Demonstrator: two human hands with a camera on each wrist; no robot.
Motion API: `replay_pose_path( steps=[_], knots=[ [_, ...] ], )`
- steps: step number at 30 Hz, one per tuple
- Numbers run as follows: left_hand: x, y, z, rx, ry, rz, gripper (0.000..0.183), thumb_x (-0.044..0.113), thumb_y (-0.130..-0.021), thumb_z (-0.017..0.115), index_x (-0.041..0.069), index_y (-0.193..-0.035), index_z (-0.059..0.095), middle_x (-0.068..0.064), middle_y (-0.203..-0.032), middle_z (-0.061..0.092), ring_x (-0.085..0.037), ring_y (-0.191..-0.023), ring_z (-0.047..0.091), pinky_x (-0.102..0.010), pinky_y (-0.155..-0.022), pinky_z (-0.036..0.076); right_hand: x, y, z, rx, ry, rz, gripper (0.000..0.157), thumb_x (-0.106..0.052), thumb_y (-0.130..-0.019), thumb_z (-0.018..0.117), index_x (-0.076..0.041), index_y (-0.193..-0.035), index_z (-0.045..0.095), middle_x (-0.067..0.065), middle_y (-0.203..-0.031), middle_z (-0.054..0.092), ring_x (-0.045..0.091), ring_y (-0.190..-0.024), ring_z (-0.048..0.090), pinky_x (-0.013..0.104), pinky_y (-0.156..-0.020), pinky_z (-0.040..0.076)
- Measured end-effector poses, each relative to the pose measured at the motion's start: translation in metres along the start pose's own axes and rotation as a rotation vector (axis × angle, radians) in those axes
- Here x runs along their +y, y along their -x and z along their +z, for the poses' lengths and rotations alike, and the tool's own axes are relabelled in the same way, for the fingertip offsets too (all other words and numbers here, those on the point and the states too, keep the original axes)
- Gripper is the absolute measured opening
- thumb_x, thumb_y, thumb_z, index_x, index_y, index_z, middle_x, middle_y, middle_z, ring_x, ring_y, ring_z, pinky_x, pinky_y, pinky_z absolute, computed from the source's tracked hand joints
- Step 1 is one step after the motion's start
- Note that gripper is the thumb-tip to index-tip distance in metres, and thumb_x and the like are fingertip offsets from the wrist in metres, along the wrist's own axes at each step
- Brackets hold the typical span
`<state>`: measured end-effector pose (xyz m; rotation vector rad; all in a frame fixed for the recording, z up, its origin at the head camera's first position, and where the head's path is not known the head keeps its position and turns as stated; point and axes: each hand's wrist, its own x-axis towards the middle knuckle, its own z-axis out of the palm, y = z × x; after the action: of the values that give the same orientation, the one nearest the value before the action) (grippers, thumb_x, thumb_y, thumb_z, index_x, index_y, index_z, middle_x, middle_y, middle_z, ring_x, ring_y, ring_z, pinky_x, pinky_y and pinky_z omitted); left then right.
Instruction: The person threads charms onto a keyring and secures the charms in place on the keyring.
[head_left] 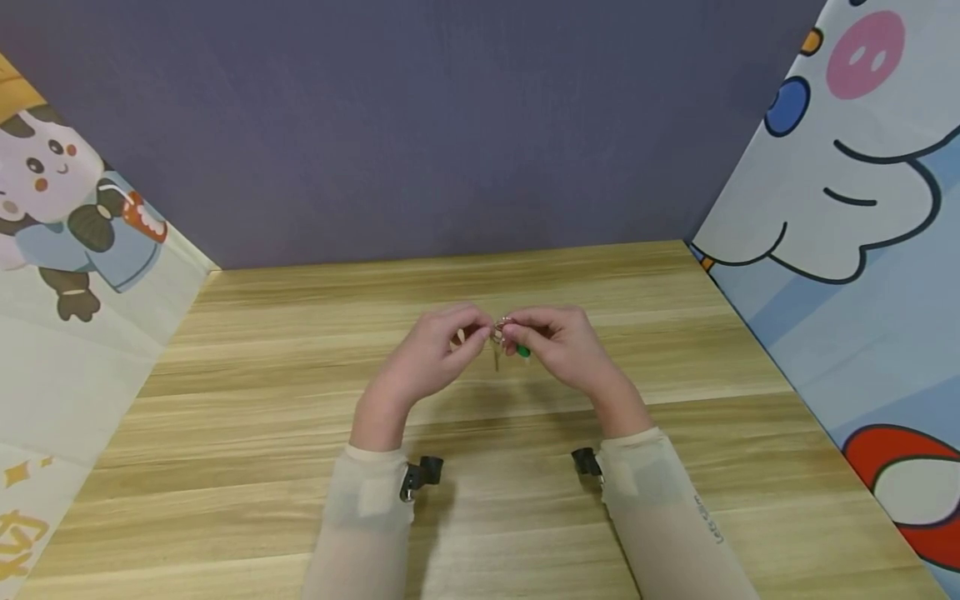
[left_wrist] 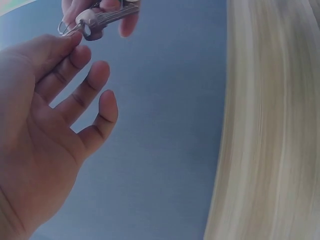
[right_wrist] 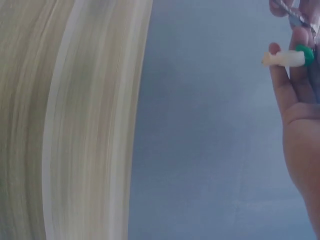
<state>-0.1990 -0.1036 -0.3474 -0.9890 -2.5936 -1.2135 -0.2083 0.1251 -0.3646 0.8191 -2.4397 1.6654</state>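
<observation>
Both hands meet over the middle of the table around a small metal key ring (head_left: 497, 334). The left hand (head_left: 435, 350) pinches the ring's left side between thumb and index finger; its other fingers are loosely bent in the left wrist view. A silver key (left_wrist: 114, 17) hangs from the ring, pointing downward in the head view. From the right, the right hand (head_left: 564, 348) pinches the ring with its thumb and fingers. A small white charm with a green end (right_wrist: 289, 58) lies against the right hand's fingers. Those fingers partly hide the ring.
The wood-grain table (head_left: 262, 400) lies beneath the hands. A plain grey-blue panel (head_left: 450, 133) stands behind it, with cartoon-printed panels on the left (head_left: 67, 350) and right (head_left: 847, 333). Each sleeved forearm wears a small black camera mount (head_left: 423, 473).
</observation>
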Motion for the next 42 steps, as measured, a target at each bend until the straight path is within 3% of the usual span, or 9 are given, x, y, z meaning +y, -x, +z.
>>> replay_pose_path(
  steps=[3,7,13,20,27,32,37,42],
  knots=[
    [0.000,0.000,0.001,0.004,0.015,-0.022,0.017,0.016,-0.110,0.058,0.010,-0.113,0.074,-0.006,-0.106,0.075,-0.015,-0.092,0.066,-0.036,-0.083,0.056,-0.002,0.000,0.001,0.019,0.011,0.024,0.016,-0.012,-0.105,0.068,-0.003,-0.111,0.080,0.012,-0.089,0.080,0.010,-0.075,0.072,0.029,-0.065,0.057],
    [0.000,0.002,0.001,0.039,0.036,-0.024,0.014,0.018,-0.108,0.063,0.011,-0.113,0.075,-0.002,-0.101,0.075,-0.014,-0.090,0.066,-0.036,-0.082,0.057,-0.005,0.000,0.002,0.044,0.023,0.052,0.017,-0.015,-0.105,0.069,-0.005,-0.112,0.080,0.014,-0.092,0.080,0.017,-0.076,0.074,0.030,-0.065,0.057],
    [0.000,0.000,0.003,0.119,-0.001,0.032,0.010,0.016,-0.103,0.071,0.011,-0.109,0.078,-0.001,-0.097,0.078,-0.012,-0.085,0.067,-0.033,-0.079,0.057,-0.008,0.001,0.003,0.057,0.014,0.020,0.016,-0.013,-0.104,0.070,-0.004,-0.111,0.080,0.014,-0.093,0.081,0.014,-0.076,0.075,0.029,-0.066,0.059],
    [0.000,-0.002,0.007,0.186,0.013,0.062,0.012,0.005,-0.103,0.069,0.004,-0.111,0.078,-0.010,-0.102,0.079,-0.018,-0.088,0.071,-0.042,-0.081,0.061,-0.009,0.002,0.004,0.024,-0.078,0.003,0.015,-0.010,-0.104,0.068,-0.001,-0.106,0.080,0.016,-0.093,0.079,0.012,-0.076,0.072,0.028,-0.070,0.059],
    [0.003,-0.001,0.013,0.228,0.197,-0.051,0.015,0.008,-0.103,0.070,0.003,-0.117,0.074,-0.012,-0.108,0.080,-0.023,-0.099,0.076,-0.041,-0.090,0.062,-0.011,0.001,0.007,0.082,-0.095,0.001,0.018,-0.013,-0.106,0.066,-0.001,-0.105,0.080,0.019,-0.091,0.078,0.011,-0.072,0.072,0.032,-0.067,0.060],
    [0.003,0.000,0.013,0.224,0.285,-0.065,0.014,0.012,-0.101,0.073,0.005,-0.112,0.076,-0.011,-0.108,0.080,-0.024,-0.101,0.076,-0.042,-0.095,0.062,-0.014,0.001,0.009,0.136,-0.075,-0.014,0.017,-0.013,-0.105,0.068,-0.001,-0.103,0.081,0.019,-0.087,0.078,0.012,-0.069,0.071,0.029,-0.063,0.057],
    [0.003,-0.002,0.012,0.257,0.200,-0.065,0.008,0.014,-0.100,0.076,0.007,-0.102,0.078,-0.011,-0.108,0.081,-0.025,-0.101,0.077,-0.045,-0.089,0.062,-0.012,0.000,0.012,0.174,-0.021,-0.055,0.017,-0.012,-0.104,0.069,-0.001,-0.102,0.081,0.015,-0.087,0.079,0.011,-0.068,0.071,0.024,-0.060,0.054],
    [0.004,-0.004,0.009,0.268,0.099,0.006,0.006,0.011,-0.100,0.074,0.005,-0.098,0.073,-0.011,-0.113,0.073,-0.027,-0.106,0.066,-0.050,-0.090,0.056,-0.011,-0.002,0.013,0.199,0.016,-0.111,0.015,-0.010,-0.103,0.070,0.000,-0.104,0.082,0.013,-0.086,0.080,0.011,-0.069,0.072,0.023,-0.060,0.055]
  ],
)
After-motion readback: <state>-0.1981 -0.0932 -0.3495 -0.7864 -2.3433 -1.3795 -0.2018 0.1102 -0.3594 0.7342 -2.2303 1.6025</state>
